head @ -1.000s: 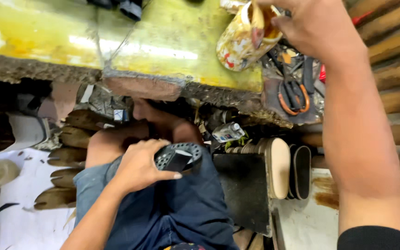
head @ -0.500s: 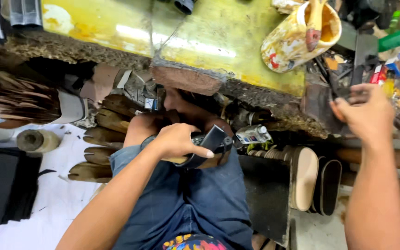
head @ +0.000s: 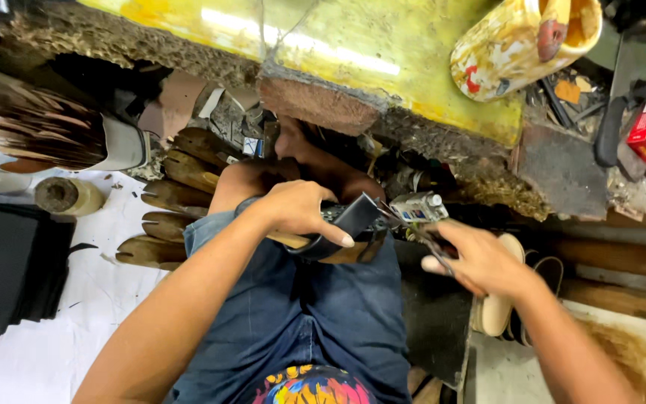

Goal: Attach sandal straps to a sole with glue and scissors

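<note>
Denim-covered thighs filled the lower centre of the frame, and on them the left hand point(head: 304, 213) clamped a black shoe upper on its last point(head: 342, 233). Just right, the right hand point(head: 480, 262) was closed around a thin metal tool point(head: 420, 236), tip touching the upper; the lasting step seemed in hand, calling next for a careful pull. Beyond, the yellow workbench point(head: 383, 52) filled the top. Half a second earlier that hand was raised at the upper right.

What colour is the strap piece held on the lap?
Black strap, seen in the head view.
</note>
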